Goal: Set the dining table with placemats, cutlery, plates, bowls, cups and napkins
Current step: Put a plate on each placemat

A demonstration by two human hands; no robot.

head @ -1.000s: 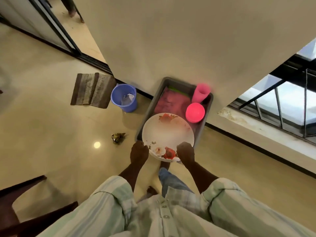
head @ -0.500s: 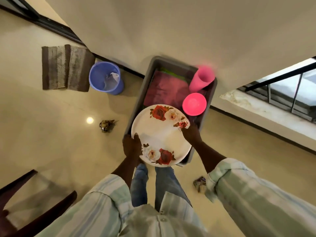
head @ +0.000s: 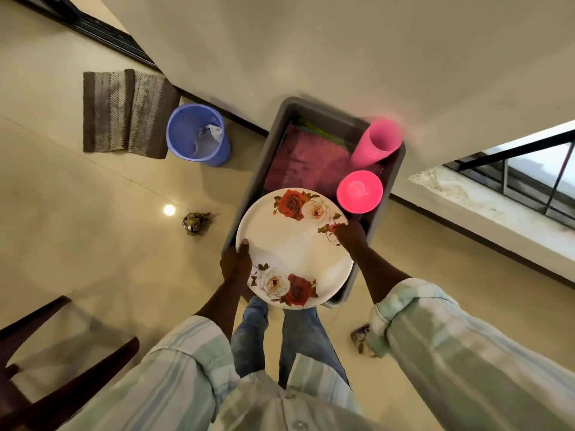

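- Grey tub (head: pixel 273 144): rectangular plastic bin, carried above the floor in front of the person; near end covered by the plate.
- White plate (head: pixel 295 244): round, printed with red and cream roses at its far and near rims; lies over the tub's near end and overhangs the near edge.
- Left hand (head: pixel 236 266): at the tub's near-left corner, thumb curled over the plate's left rim, fingers hidden beneath; grips plate and tub edge together as far as can be seen.
- Right hand (head: pixel 350 236): at the tub's right edge, fingertips pinching the plate's right rim beside the rose print.
- Pink bowl (head: pixel 359 191): round, upright, in the tub by the right wall, just beyond the plate.
- Pink cup (head: pixel 376 143): tall tumbler, tilted, at the tub's far-right corner.
- Maroon cloth (head: pixel 308 163): folded flat on the tub's floor; green layer showing at its far edge.
- Blue bucket (head: pixel 197 135): on the floor by the wall, crumpled paper inside.
- Brown mat (head: pixel 124 112): on the floor left of the bucket.
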